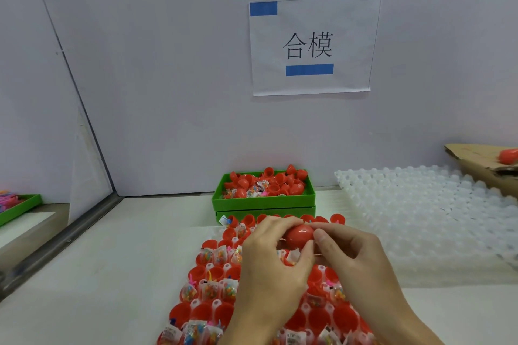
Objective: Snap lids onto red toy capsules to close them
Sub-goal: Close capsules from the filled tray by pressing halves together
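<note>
On the white table (117,260), low in the middle of the frame, my left hand (269,266) and right hand (356,258) both pinched one red capsule (299,236), and I think a hard squeeze was needed next to snap its lid shut.

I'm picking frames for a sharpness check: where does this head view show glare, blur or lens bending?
Head view: a small white glare spot sits on the red capsule pinched between the left hand and the right hand; the red object on the cardboard box at the right edge is smeared; the wall corner seam leans from wide-angle distortion; lighting is even, with soft shadows.
</note>
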Demonstrator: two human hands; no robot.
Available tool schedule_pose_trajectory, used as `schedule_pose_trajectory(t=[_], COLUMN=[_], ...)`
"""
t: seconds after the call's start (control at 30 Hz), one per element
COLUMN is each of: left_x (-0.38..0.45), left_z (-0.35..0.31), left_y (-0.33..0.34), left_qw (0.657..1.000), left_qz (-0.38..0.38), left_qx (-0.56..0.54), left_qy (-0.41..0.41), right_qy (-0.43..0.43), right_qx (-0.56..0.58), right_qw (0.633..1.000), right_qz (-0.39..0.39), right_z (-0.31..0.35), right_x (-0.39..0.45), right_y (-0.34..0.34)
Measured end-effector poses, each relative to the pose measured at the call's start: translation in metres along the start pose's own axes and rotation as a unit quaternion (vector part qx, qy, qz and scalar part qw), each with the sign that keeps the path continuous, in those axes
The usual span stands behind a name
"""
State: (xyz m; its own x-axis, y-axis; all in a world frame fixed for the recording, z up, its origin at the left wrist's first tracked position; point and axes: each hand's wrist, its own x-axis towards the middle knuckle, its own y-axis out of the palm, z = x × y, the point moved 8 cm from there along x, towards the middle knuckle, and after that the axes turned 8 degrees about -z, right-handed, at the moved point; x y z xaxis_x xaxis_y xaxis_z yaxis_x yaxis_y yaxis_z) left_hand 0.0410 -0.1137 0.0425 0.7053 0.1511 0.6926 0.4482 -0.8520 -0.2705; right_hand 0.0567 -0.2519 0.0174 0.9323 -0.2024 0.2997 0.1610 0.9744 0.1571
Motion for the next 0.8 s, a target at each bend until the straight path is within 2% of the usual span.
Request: schedule_pose_trajectory(t=[0.13,0.23,0.3,0.4,0.57,0.7,0.8], left_x=[0.004,0.007,0.007,0.009,0.006,0.000,-0.005], left_z=[0.010,0.013,0.012,0.012,0.016,0.019,0.028], left_y=[-0.001,0.006,0.013,0.018,0.028,0.031,0.028], left_qw=[0.996,0.989,0.986,0.983,0.976,0.963,0.956], left_qz=[-0.013,0.011,0.028,0.028,0.032,0.014,-0.012], left_qx=[-0.044,-0.075,-0.085,-0.102,-0.129,-0.173,-0.182], left_qy=[-0.076,-0.123,-0.138,-0.148,-0.170,-0.206,-0.229], right_qy=[-0.022,-0.066,-0.101,-0.161,-0.204,-0.159,-0.067], right_qx=[-0.065,-0.096,-0.117,-0.165,-0.205,-0.179,-0.112], right_qw=[0.998,0.992,0.986,0.972,0.956,0.971,0.988], right_qz=[0.006,0.040,0.058,0.037,0.041,0.013,-0.084], right_z=[0.000,0.008,0.013,0.020,0.023,0.021,0.018], right_x=[0.002,0.001,-0.001,0.001,0.004,0.008,0.018], right_y=[-0.004,-0.003,-0.001,-0.005,-0.009,-0.019,-0.041])
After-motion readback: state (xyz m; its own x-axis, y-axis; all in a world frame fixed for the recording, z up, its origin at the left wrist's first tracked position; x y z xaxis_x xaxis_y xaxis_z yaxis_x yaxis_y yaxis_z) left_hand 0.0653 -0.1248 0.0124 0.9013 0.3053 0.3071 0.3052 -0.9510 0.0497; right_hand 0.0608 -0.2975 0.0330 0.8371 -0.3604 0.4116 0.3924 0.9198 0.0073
